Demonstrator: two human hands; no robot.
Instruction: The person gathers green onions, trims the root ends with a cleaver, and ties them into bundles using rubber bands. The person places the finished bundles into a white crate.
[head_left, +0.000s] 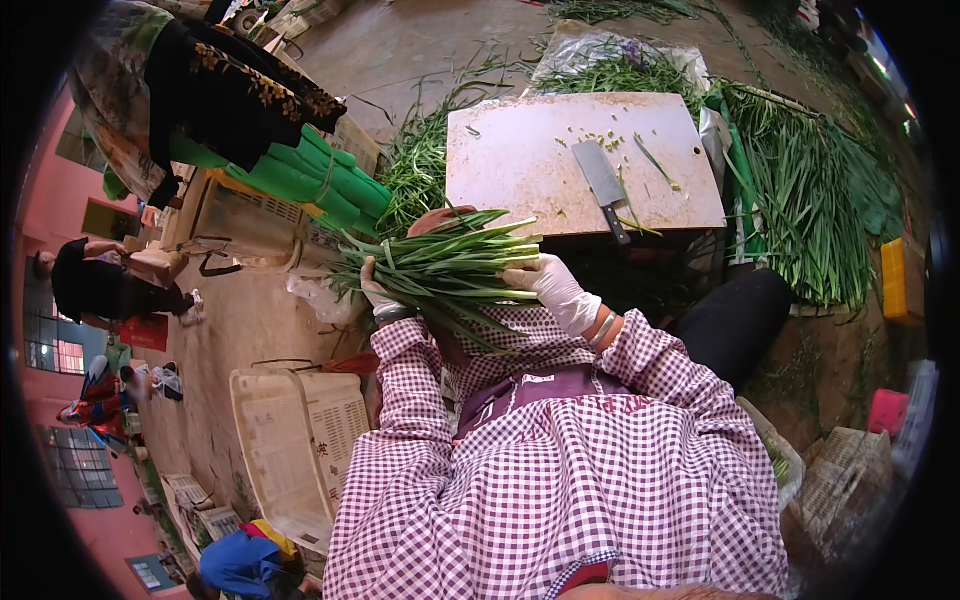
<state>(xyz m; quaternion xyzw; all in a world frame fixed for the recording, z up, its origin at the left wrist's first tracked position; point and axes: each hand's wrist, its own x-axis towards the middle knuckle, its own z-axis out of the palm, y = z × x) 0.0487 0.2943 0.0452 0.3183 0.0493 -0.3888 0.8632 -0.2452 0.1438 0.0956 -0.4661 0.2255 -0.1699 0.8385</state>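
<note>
A bunch of long green leafy stalks, like garlic chives (450, 262), lies across my lap with its pale ends to the right. My left hand (382, 289), gloved, is closed around the leafy left part. My right hand (559, 292), in a white glove, pinches the pale stalk ends on the right. Beyond the bunch stands a white board (510, 165) with brown stains. On it rest a cleaver (600, 176), its black handle over the near edge, a few loose stalks and small cut pieces.
A large pile of green stalks (810, 195) lies right of the board; loose leaves (416, 165) lie left. Green wrapped rolls (322, 176) stand upper left. Plastic crates (277, 442) sit lower left, a yellow crate (900, 281) far right. Several people are around at left.
</note>
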